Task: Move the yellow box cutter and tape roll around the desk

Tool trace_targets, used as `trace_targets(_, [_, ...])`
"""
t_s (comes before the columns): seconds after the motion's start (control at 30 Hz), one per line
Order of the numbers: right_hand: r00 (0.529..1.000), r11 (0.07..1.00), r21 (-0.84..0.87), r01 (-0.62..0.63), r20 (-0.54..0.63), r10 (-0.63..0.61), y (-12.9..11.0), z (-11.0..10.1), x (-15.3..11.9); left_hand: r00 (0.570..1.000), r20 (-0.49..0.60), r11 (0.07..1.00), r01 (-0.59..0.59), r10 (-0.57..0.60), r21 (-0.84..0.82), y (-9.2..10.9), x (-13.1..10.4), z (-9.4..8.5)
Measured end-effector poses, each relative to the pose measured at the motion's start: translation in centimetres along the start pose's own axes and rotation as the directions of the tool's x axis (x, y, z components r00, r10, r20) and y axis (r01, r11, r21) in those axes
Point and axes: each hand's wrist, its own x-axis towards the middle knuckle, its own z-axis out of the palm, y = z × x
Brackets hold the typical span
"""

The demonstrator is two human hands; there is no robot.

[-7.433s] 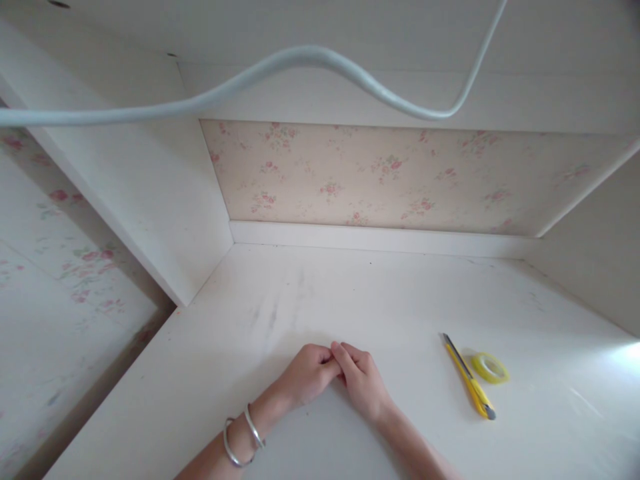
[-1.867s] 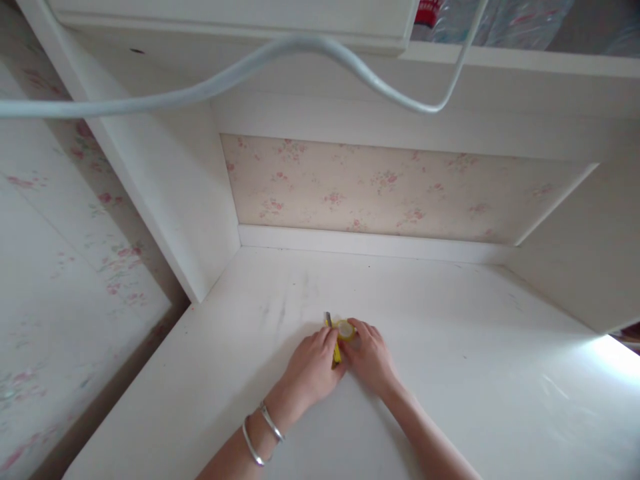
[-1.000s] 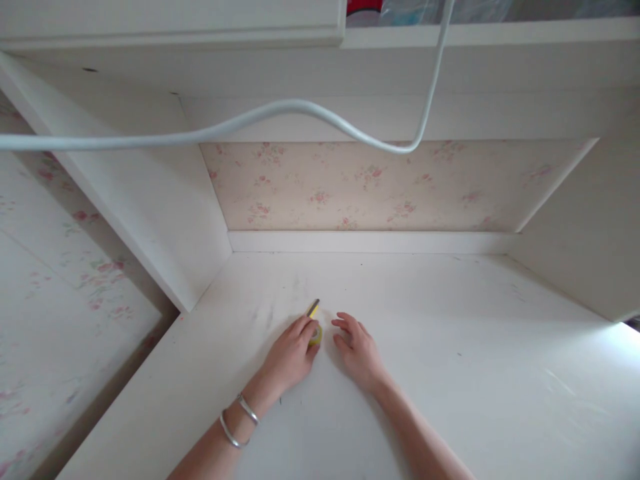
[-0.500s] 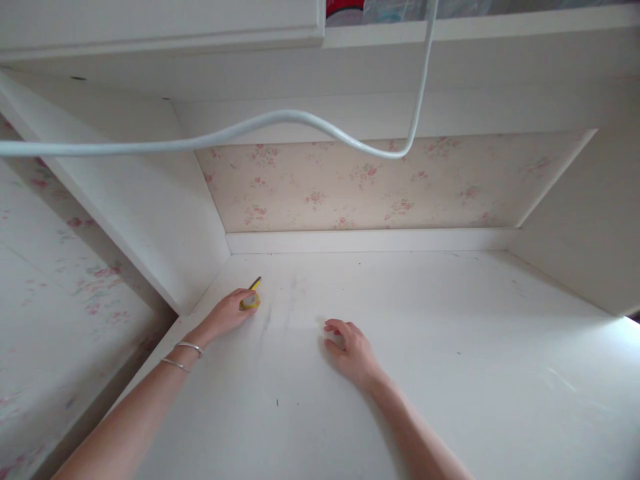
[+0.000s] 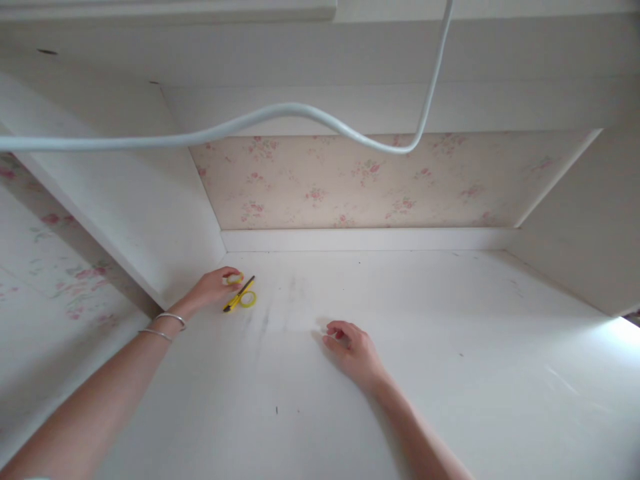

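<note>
My left hand (image 5: 219,285), two thin bracelets at its wrist, pinches a roll of yellow tape (image 5: 234,279) at the far left of the white surface. Just right of those fingers lies a yellow and black utility knife (image 5: 235,300), slanting away from me. A second yellow tape roll (image 5: 249,293) lies flat against or very near the knife's right side. Over the middle of the surface, my right hand (image 5: 354,348) has loosely bent fingers, its thumb apart from them and nothing visible between. It is well away from the tape and knife.
A white cable (image 5: 290,112) hangs across the view, near the camera. White panels (image 5: 150,173) enclose the worktop (image 5: 400,320) left and right, with a cabinet (image 5: 240,57) overhead. Floral wallpaper (image 5: 360,180) covers the back. Dark smudges and small specks mark the worktop.
My left hand has shifted left and back, now with one tape roll. The knife and other roll, largely covered by that hand before, now show. My right hand stays about where it was.
</note>
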Motion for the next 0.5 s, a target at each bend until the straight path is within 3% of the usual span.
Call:
trace_targets(0.13, [1.0, 1.0, 0.02, -0.012, -0.02, 0.012, 0.2, 0.1, 0.1, 0.999, -0.033, 0.994, -0.028, 0.032, 0.109, -0.8, 2.0, 0.7])
trace_targets(0.27, [0.999, 0.999, 0.04, -0.015, -0.042, 0.017, 0.6, 0.3, 0.1, 0.996, -0.009, 0.99, -0.083, 0.085, 0.116, -1.3, 3.1, 2.3])
trace_targets(0.4, [0.998, 0.999, 0.043, -0.023, -0.057, 0.026, 0.9, 0.4, 0.2, 0.991, 0.068, 0.988, -0.125, 0.119, 0.087, -1.7, 3.3, 3.1])
trace_targets(0.5, [0.998, 0.999, 0.039, -0.023, -0.059, 0.025, 0.9, 0.4, 0.2, 0.994, 0.07, 0.992, -0.09, 0.084, 0.091, -1.9, 2.6, 3.0])
